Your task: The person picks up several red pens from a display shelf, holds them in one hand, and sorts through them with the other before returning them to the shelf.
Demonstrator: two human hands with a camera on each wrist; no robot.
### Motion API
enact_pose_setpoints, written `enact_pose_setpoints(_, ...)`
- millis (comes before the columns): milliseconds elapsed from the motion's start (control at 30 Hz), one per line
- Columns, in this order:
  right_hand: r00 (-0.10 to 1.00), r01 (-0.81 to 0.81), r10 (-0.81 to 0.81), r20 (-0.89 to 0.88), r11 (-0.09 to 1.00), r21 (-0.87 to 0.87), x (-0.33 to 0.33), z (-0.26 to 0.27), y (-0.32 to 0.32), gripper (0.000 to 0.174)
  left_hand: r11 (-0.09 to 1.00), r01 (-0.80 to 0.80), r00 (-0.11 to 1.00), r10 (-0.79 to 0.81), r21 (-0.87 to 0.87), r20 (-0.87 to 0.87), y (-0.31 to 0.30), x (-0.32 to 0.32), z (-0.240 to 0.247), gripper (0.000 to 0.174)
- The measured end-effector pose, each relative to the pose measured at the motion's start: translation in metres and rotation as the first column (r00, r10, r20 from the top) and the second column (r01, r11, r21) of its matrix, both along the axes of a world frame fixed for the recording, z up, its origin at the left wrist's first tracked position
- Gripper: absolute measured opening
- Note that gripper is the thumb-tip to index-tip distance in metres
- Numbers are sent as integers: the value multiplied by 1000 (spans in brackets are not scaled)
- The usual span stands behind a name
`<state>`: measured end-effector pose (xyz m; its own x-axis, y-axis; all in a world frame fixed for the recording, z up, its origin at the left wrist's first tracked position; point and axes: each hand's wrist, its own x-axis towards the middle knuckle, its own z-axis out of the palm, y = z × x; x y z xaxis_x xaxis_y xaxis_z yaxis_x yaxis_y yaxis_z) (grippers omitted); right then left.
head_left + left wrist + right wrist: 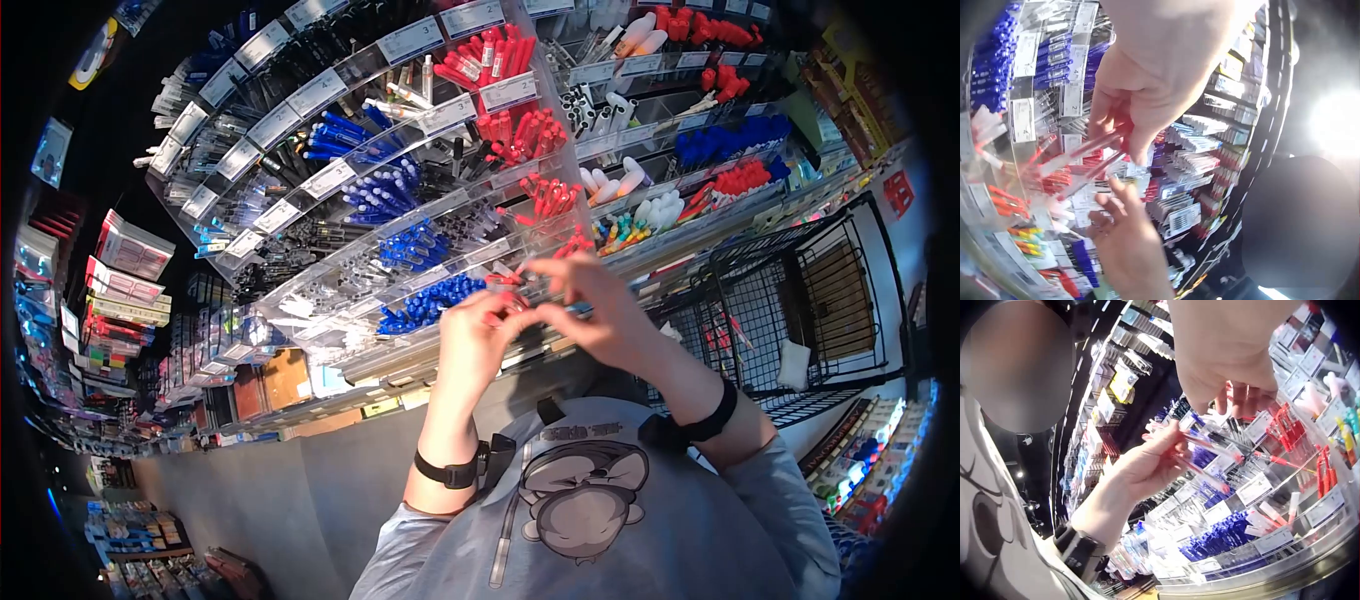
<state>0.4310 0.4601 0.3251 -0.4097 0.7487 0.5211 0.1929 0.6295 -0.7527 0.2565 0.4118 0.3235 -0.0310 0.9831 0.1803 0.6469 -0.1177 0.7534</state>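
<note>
My left hand [474,338] grips two slim pens [1082,154] with clear barrels and red parts. They stick out side by side from between its thumb and fingers, and also show as red-ended pens [1213,447] in the right wrist view. Close beside it is my right hand [596,318], its fingers loosely bent and the thumb reaching toward the left hand. In the left wrist view this right hand [1127,247] shows nothing between its fingers. Both hands are in front of the pen rack, near its lower compartments with blue pens [432,300] and red pens [548,198].
A tiered clear rack [330,180] of pens with price labels [412,40] curves ahead. To the right stands a black wire shopping cart [720,320] holding a white item [794,366]. Packaged goods [130,260] hang at the left, above grey floor [240,500].
</note>
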Motion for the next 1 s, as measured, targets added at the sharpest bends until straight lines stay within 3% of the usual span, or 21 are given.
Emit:
enact_pose_setpoints(67, 975, -193, 215, 63, 949, -250, -2, -2, -4, 28, 992, 103, 994, -105, 80, 28, 5, 5, -25, 15)
enact_pose_setpoints(100, 972, -214, 229, 49, 954, -210, -3, -10, -2, 28, 992, 114, 993, -115, 59, 10, 8, 6, -34, 17)
enact_pose_setpoints(233, 981, -171, 187, 50, 957, -234, 2, -21, 12, 22, 994, 106, 994, -105, -24, 17, 17, 9, -42, 23)
enact_pose_setpoints(267, 993, -113, 113, -17, 954, -278, 4, -22, 17, 19, 994, 105, 994, -104, -25, 21, 18, 8, -44, 23)
enact_pose_setpoints(333, 997, -57, 34, -76, 944, -326, 9, -23, 31, 16, 997, -33, 983, 45, -65, 180, 23, 4, -48, 27)
enact_pose_setpoints(400, 975, 220, -219, 30, 946, -240, 16, -29, 51, 14, 995, -81, 978, 89, -53, 190, 25, -3, -55, 26)
enact_pose_setpoints(467, 970, 242, -236, 54, 940, -240, 20, -45, 63, 15, 987, -158, 954, 158, -19, 254, 26, -9, -62, 25)
enact_pose_setpoints(533, 951, 293, -279, 135, 951, -97, 19, -72, 73, 14, 986, -162, 948, 163, -26, 272, 26, -10, -61, 25)
enact_pose_setpoints(600, 939, 280, -266, 218, 959, -35, 14, -97, 78, 14, 985, -171, 899, 171, -36, 402, 24, -8, -60, 21)
enact_pose_setpoints(667, 920, 259, -253, 298, 966, 21, 9, -113, 80, 14, 982, -185, 889, 187, -46, 418, 24, -9, -57, 19)
enact_pose_setpoints(733, 797, 304, -304, 521, 949, 88, 6, -122, 79, 13, 979, -197, 880, 202, -56, 431, 25, -11, -56, 17)
enact_pose_setpoints(800, 758, 325, -322, 567, 940, 100, 2, -109, 74, 14, 972, -149, 610, 237, -184, 756, 26, -16, -61, 18)
enact_pose_setpoints(867, 718, 338, -335, 610, 934, 114, 0, -93, 68, 17, 966, -149, 563, 257, -209, 786, 27, -23, -64, 25)
enact_pose_setpoints(933, 932, 118, -154, 327, 985, 129, 3, -76, 58, 14, 926, -202, 223, 362, -320, 905, 25, -23, -54, 29)
enact_pose_setpoints(967, 934, 109, -146, 325, 986, 128, 2, -68, 51, 14, 915, -218, 168, 378, -340, 910, 25, -25, -52, 32)
enact_pose_setpoints(1000, 973, -15, 55, 222, 984, -176, 1, -61, 42, 18, 913, -226, 168, 381, -341, 909, 24, -26, -50, 32)
